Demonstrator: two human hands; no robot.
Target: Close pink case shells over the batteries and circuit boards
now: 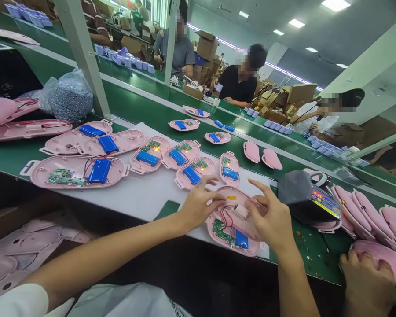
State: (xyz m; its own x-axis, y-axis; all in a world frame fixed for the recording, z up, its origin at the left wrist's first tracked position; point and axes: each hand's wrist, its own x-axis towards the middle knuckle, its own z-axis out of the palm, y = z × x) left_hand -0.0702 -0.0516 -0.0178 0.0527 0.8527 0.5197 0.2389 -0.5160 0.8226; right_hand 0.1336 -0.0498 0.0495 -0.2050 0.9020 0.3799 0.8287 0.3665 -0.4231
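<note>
My hands are over an open pink plastic shell (242, 220) lying on a white sheet (135, 198). It holds a green circuit board (223, 232), a blue battery (241, 239), red and black wires (227, 215) and a strip of yellow tape (231, 198). My left hand (199, 204) reaches in from the left, its fingertips near the wires. My right hand (270, 218) is above the shell's right side, fingers apart. Neither hand shows a held object. A co-worker's hand (366, 281) rests on a padded pink cover (379, 259) at the lower right.
Several similar pink shells with blue batteries (108, 144) lie to the left and ahead. A grey device with a lit panel (305, 198) stands to the right, beside stacked pink covers (366, 215). Green conveyor belts (145, 105) run past, with people and cardboard boxes (206, 46) beyond.
</note>
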